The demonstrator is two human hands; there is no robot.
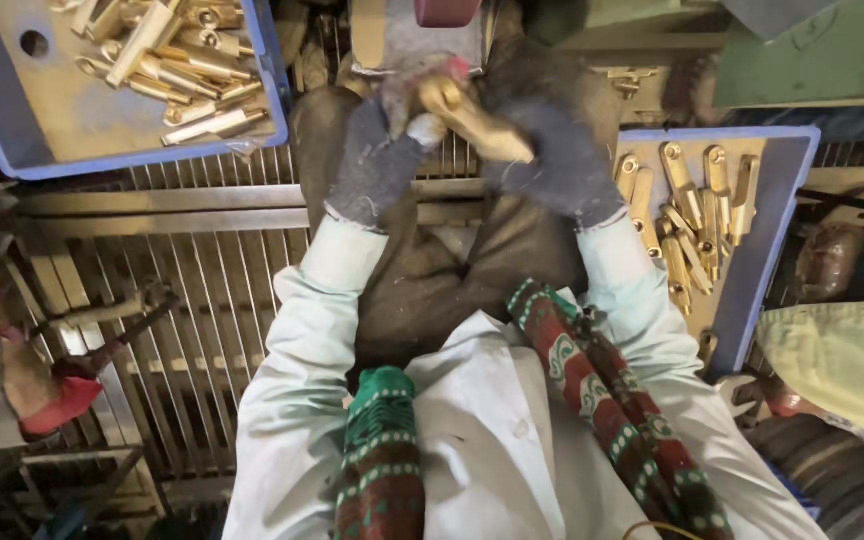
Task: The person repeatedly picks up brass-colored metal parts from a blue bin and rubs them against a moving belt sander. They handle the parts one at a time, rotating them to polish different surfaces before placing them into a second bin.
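Both my hands wear dark knit gloves and grip one long brass part (472, 118) between them. My left hand (377, 160) holds its near-left end, my right hand (557, 160) its right end. The part's tip is pressed up against a reddish sanding belt (444, 12) on the grinding machine straight ahead. My pale sleeves and a patterned red and green scarf fill the bottom of the view.
A blue tray (12, 130) at the upper left holds several brass parts. A second blue tray (787, 190) at the right holds several more, laid flat. A metal grate (212, 300) lies under my arms. A hammer (102, 310) rests at the left.
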